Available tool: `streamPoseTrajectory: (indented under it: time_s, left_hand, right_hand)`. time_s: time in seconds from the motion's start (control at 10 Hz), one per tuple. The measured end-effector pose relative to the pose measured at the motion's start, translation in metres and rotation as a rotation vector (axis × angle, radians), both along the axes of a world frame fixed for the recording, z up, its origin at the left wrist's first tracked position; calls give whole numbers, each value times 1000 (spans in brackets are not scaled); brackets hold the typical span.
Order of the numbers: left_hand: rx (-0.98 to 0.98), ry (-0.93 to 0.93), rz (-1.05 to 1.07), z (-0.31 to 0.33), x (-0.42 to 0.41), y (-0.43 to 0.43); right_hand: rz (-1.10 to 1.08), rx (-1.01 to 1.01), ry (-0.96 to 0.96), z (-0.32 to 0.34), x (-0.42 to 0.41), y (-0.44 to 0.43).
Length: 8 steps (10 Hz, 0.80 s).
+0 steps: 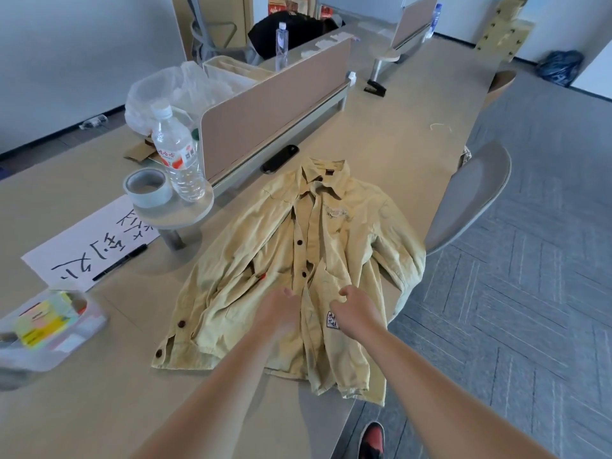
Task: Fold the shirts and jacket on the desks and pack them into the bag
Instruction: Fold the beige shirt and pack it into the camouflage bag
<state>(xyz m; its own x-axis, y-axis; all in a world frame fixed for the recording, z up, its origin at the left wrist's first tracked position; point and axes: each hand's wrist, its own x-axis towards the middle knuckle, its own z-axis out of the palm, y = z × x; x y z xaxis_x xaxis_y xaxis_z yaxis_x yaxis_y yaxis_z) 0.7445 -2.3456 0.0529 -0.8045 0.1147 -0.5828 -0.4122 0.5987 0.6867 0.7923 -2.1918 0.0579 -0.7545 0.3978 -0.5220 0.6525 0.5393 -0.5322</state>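
Head view: the shirt (341, 246) lies front-up on the tabletop (381, 144), collar toward 12 o'clock. At its 6 o'clock end, the right hand (354, 309) pinches the front edge. The left hand (278, 309) touches the cloth just beside it; I cannot tell its grip.

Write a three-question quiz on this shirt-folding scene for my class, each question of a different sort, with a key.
1. True or false: the yellow shirt lies on the desk with its collar away from the person.
2. Which stands beside the tape roll on the small round shelf? A. water bottle B. mug C. stapler
3. Short answer: which part of the shirt do the left hand and right hand touch?

Key: 1 true; 2 A; 3 the front opening, toward the hem.
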Motion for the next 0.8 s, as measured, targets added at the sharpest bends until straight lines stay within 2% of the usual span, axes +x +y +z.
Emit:
streamPoseTrajectory:
  time_s: [0.2, 0.3, 0.4, 0.5, 0.6, 0.7, 0.8]
  left_hand:
    - [-22, 52, 43, 3, -37, 32]
    - [-48, 35, 70, -3, -53, 53]
    - [-131, 18, 37, -24, -69, 72]
    - [-292, 42, -67, -49, -81, 84]
    - [-356, -50, -64, -56, -85, 93]
    - [-414, -66, -62, -60, -91, 102]
    - [-362, -101, 148, -67, -100, 106]
  right_hand:
    - [107, -79, 62, -5, -52, 38]
    - [227, -123, 45, -22, -86, 66]
    - [488, -57, -10, -48, -121, 85]
    - [641, -10, -77, -75, -147, 96]
    - [699, 26, -154, -91, -168, 103]
    - [686, 34, -200, -103, -183, 107]
    - [608, -18, -212, -109, -192, 109]
